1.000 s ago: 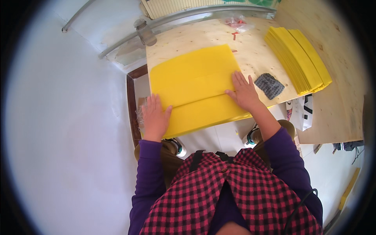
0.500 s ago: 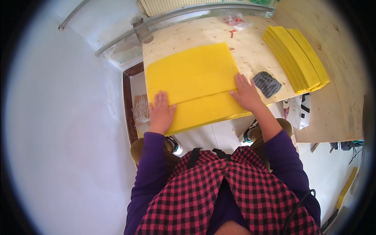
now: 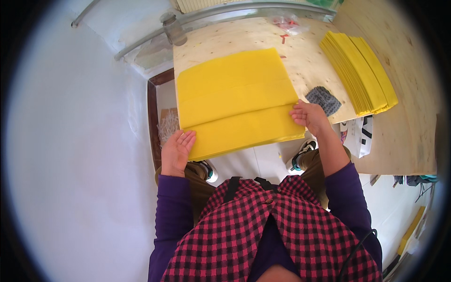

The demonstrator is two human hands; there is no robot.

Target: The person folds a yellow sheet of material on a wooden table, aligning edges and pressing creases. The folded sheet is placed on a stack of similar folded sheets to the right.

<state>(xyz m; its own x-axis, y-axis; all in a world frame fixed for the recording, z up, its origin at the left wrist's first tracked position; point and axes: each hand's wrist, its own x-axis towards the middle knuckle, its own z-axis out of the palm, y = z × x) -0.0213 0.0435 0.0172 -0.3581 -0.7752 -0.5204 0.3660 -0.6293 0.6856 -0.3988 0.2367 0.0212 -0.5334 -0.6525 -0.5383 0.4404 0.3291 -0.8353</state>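
A stack of yellow cloth sheets (image 3: 235, 101) lies flat on the table in front of me, the top sheet with a fold line running across it. At its near left corner is my left hand (image 3: 176, 151), palm turned up and fingers stretched out against the edge. My right hand (image 3: 309, 116) is at the right edge by the fold line, turned on its side with loosely bent fingers touching the cloth. Neither hand visibly grips anything. Layered edges show along the near side, which juts over the table's front.
Folded yellow cloths (image 3: 359, 73) are piled at the right. A dark grey patterned cloth (image 3: 323, 100) lies beside my right hand. At the back are a clear jar (image 3: 174, 29) and a plastic bag (image 3: 289, 23). A white printed bag (image 3: 359, 134) hangs below the table edge.
Both hands have come off the top of the cloth to its side edges. My left hand has turned palm up and moved nearer; the right has turned on its side. The near flap looks smoothed out.
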